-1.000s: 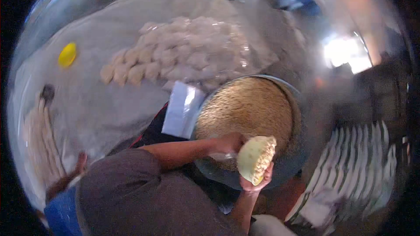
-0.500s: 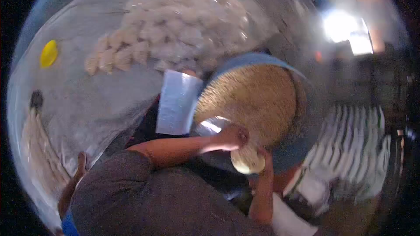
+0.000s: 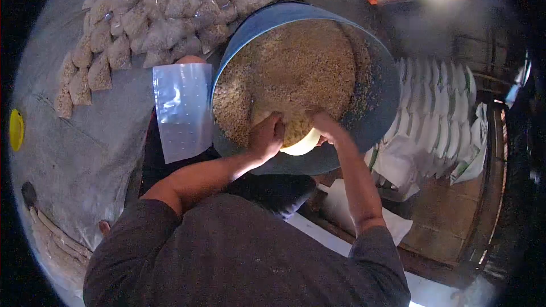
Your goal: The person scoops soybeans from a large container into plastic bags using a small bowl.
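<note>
A cream-yellow bowl (image 3: pixel 302 145) is tilted at the near side of a large blue tub (image 3: pixel 270 18), with pale grains (image 3: pixel 297 129) inside it. My right hand (image 3: pixel 328 127) grips the bowl's right side, its fingers over the rim. At the bowl's left edge, my left hand (image 3: pixel 267 137) is closed, knuckles up. A faint clear film seems to lie between the hands, but what the left fingers hold is hidden. Tan grains or pellets (image 3: pixel 301 57) fill much of the tub behind both hands.
Flat clear plastic bags (image 3: pixel 183 111) lie on my left thigh. Several filled bags (image 3: pixel 136 23) cover the grey sheet (image 3: pixel 102 142) at upper left. A yellow disc-like object (image 3: pixel 16 129) lies far left. White packs (image 3: pixel 435 102) stand in rows on the right.
My view has shifted, so the tub sits higher in it. Both hands have moved from the tub's near rim to over the grains, and the bowl has come between them.
</note>
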`<state>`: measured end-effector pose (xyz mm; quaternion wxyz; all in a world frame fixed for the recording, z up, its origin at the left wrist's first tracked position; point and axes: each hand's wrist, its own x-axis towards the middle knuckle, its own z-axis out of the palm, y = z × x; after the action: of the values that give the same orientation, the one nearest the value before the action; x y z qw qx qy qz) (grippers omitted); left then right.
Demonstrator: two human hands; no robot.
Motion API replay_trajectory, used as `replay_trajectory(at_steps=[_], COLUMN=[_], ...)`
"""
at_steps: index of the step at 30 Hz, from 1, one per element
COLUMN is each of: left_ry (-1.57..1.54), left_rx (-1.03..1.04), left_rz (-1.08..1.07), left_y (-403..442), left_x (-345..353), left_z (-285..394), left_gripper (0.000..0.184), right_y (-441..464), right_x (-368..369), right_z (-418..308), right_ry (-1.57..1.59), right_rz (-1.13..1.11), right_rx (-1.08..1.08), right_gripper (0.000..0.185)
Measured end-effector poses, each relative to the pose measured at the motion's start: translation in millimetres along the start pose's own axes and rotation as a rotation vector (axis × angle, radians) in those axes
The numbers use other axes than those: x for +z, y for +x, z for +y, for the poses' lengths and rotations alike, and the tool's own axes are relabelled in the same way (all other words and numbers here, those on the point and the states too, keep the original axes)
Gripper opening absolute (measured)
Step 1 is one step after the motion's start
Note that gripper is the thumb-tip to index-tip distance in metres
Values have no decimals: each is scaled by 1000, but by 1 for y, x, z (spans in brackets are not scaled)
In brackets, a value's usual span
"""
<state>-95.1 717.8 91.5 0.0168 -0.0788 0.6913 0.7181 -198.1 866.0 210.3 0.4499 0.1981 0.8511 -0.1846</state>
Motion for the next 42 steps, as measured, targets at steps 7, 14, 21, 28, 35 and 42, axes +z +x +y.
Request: replay_trajectory(at_steps=[7, 14, 21, 28, 35, 42], left_ry=[137, 188, 210, 452, 295, -582], left_rx=[-84, 57, 48, 115, 782, 300], left_rz=[-49, -94, 52, -452, -122, -441], left_y=[-8, 6, -1, 38, 35, 20], left_x=[17, 10, 3, -81, -23, 40], left_z=[-30, -28, -18, 77, 134, 140], left_gripper=[22, 22, 19, 22, 40, 25], right_y=[78, 68, 80, -27, -143, -20], right_x=[4, -13, 96, 53, 21, 77], right_z=[44, 38, 39, 40, 37, 85], right_ry=[70, 293, -293, 15, 1171, 2131], right_rz=[-93, 113, 549, 861, 664, -525], right_rx=[220, -178, -147, -628, -1064, -1118], right_gripper=[52, 62, 59, 27, 26, 59])
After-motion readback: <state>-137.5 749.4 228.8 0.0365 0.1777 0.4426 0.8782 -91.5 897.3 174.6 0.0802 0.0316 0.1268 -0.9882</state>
